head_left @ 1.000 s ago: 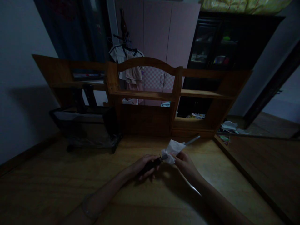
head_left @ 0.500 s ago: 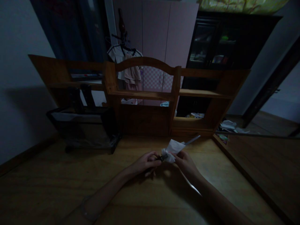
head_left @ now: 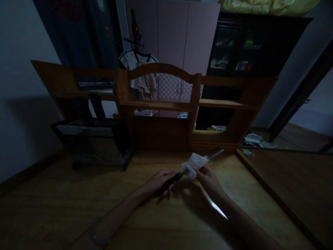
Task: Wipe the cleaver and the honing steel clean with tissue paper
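Observation:
My left hand (head_left: 163,180) is closed around the black handle of a slim grey metal rod (head_left: 216,154), which could be a narrow blade. The rod points up and to the right above the table. A crumpled white tissue (head_left: 197,161) wraps its middle, and the far tip sticks out beyond it. My right hand (head_left: 208,178) pinches the tissue against the rod from the right side. A short stretch of bare metal shows between handle and tissue.
On the left of the wooden table (head_left: 145,222) stands a dark rack (head_left: 91,142) with black handles rising from it. A wooden shelf unit (head_left: 161,107) lines the back edge. Hanging clothes (head_left: 144,74), a pink wardrobe (head_left: 171,34) and a dark cabinet (head_left: 262,41) are behind.
The tissue and my right hand have shifted slightly right, away from the handle, baring some metal beside it. More of the black handle shows in my left hand.

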The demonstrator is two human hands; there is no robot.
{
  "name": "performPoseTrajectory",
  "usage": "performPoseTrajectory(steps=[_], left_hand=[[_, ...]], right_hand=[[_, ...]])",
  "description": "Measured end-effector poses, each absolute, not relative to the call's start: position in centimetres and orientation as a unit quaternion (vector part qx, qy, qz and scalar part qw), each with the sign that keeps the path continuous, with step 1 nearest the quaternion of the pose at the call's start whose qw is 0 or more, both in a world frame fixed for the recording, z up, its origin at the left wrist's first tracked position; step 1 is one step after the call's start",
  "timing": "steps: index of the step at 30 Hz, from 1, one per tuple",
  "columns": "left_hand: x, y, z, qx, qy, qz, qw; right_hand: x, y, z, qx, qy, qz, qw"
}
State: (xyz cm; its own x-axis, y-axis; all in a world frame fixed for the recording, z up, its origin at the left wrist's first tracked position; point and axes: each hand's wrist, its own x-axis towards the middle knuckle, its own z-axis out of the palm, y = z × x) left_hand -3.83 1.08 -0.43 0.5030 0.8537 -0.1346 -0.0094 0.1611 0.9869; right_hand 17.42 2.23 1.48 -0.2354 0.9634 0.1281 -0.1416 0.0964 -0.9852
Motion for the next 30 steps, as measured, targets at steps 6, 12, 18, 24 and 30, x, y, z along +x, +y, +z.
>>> performPoseTrajectory(steps=[6,12,18,24,30], left_hand=[[-4.2,1.2,-0.2,0.550,0.386,0.303,0.675],[-4.0,1.3,-0.5,0.545,0.373,0.340,0.669],[-4.1,1.3,-0.5,0.564,0.360,0.344,0.659],[-4.0,1.3,-0.6,0.573,0.353,0.353,0.650],[-4.5,0.8,0.0,0.540,0.352,0.311,0.699]], right_hand=[[17.4,2.1,1.7,-0.379,-0.538,0.555,0.510],[18.1,2.7,1.7,-0.381,-0.528,0.539,0.535],[19.1,3.4,2.0,-0.382,-0.509,0.525,0.565],[20.0,4.1,2.5,-0.403,-0.493,0.480,0.604],[21.0,4.1,4.4,-0.433,-0.479,0.409,0.645]])
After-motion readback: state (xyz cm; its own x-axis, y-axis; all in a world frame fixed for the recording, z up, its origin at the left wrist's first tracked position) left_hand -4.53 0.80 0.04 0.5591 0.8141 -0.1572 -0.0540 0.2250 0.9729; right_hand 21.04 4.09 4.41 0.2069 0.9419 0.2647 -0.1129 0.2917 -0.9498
